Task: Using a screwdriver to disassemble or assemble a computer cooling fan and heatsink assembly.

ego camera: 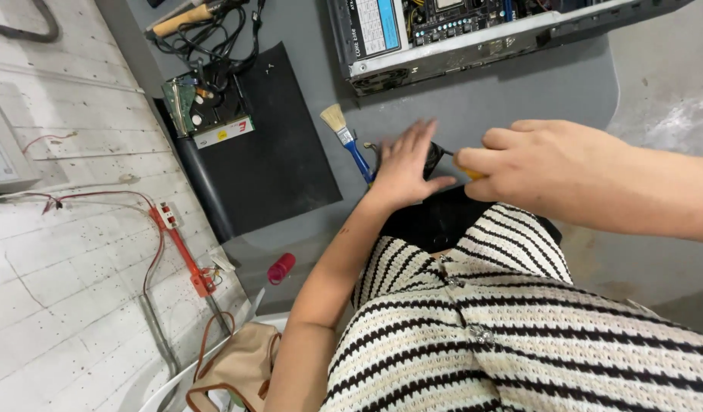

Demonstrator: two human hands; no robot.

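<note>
Left hand (407, 164) lies flat, fingers spread, on the small black part (433, 158) at the desk (519, 91) edge, while right hand (546, 168) just beside it pinches a yellow-handled tool (469, 172), tip pointing left at the part.

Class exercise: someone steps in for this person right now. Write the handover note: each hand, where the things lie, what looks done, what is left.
Left hand: fingers spread, pressing flat on a small black part at the edge of the grey table.
Right hand: closed on a yellow-handled tool, its tip at the black part.
Nearby: blue-handled brush beside the left hand; open computer case further back; black mat with a circuit board.
Done: case already open.
Left: work on the black part is not finished; how far along cannot be told.
</note>
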